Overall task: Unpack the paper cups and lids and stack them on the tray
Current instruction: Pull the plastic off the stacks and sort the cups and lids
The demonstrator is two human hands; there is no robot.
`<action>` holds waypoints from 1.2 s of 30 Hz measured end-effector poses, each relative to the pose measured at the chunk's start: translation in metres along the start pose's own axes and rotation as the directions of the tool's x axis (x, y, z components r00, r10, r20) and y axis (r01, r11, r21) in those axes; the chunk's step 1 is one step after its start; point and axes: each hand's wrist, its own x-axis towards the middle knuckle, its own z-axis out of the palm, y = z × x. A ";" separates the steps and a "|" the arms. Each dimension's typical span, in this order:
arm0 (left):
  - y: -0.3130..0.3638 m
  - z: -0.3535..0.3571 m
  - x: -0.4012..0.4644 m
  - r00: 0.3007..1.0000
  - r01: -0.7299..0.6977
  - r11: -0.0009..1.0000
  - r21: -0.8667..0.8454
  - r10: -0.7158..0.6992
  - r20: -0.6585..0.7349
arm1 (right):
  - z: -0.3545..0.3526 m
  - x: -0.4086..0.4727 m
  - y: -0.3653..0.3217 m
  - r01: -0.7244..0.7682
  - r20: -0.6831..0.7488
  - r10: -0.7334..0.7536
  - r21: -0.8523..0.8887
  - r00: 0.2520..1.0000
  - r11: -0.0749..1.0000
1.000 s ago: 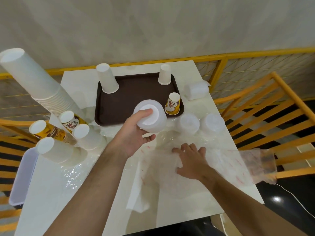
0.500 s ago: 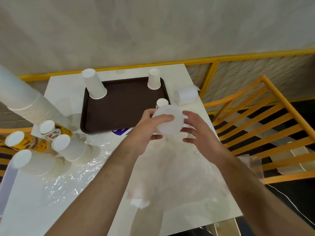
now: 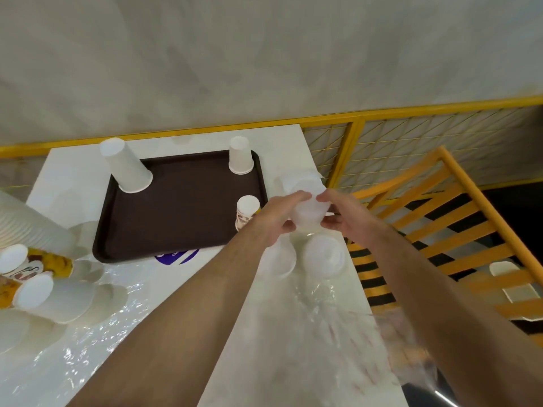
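Observation:
A translucent white stack of lids (image 3: 308, 211) hangs just right of the dark brown tray (image 3: 182, 207). My left hand (image 3: 276, 215) grips its left side and my right hand (image 3: 342, 214) grips its right side. On the tray stand a large upturned white cup (image 3: 126, 167), a smaller upturned white cup (image 3: 240, 155) and a yellow printed cup (image 3: 246, 211). Two more lid stacks (image 3: 323, 255) lie on the table below my hands. Another lid stack (image 3: 296, 182) lies behind them.
Stacks of white and printed cups (image 3: 38, 286) lie at the left on crinkled clear plastic wrap (image 3: 97, 333). An empty plastic sleeve (image 3: 352, 348) trails to the right table edge. Orange wooden chairs (image 3: 446, 230) and a yellow railing (image 3: 352, 118) border the white table (image 3: 73, 160).
My right hand left the plastic wrap and joined my left hand on the lid stack. Both hands carried the stack away from me and to the right, beside the tray's right edge.

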 end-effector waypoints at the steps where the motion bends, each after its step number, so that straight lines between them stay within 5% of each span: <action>1: -0.001 0.004 0.011 1.000 0.016 1.000 0.020 -0.016 0.007 | -0.005 0.010 0.004 -0.013 -0.011 0.012 -0.019 1.000 1.000; 13: -0.017 0.023 0.077 0.986 0.157 0.926 0.342 -0.130 -0.102 | -0.030 0.072 0.030 -0.237 -0.020 0.243 -0.319 0.970 0.918; 16: -0.020 0.023 0.079 0.991 0.126 0.923 0.365 -0.098 -0.094 | -0.031 0.083 0.013 -0.112 -0.181 0.034 -0.437 0.983 0.893; 18: -0.024 0.021 0.081 0.992 0.114 0.909 0.400 -0.083 -0.093 | -0.019 0.091 0.001 -0.017 -0.281 -0.211 -0.635 0.936 0.772; 20: -0.024 0.021 0.079 0.992 0.099 0.884 0.457 -0.053 -0.112 | 0.002 0.101 -0.008 -0.020 -0.255 -0.282 -0.775 0.925 0.632; 24: -0.017 0.020 0.061 0.997 0.070 0.855 0.513 -0.039 -0.071 | 0.038 0.120 -0.017 -0.149 -0.238 -0.176 -0.901 0.955 0.407; 29: -0.012 0.001 0.039 0.986 -0.008 0.885 0.465 0.084 -0.143 | 0.052 0.140 -0.016 -0.235 -0.274 -0.096 -0.925 0.957 0.297; 33: -0.006 -0.011 0.019 0.963 -0.118 0.876 0.468 0.215 -0.160 | 0.052 0.141 -0.021 -0.196 -0.258 -0.141 -0.917 0.956 0.347; 36: 0.005 -0.021 0.003 0.931 -0.209 0.900 0.383 0.303 -0.205 | 0.043 0.131 -0.041 -0.122 -0.230 -0.147 -0.845 0.962 0.521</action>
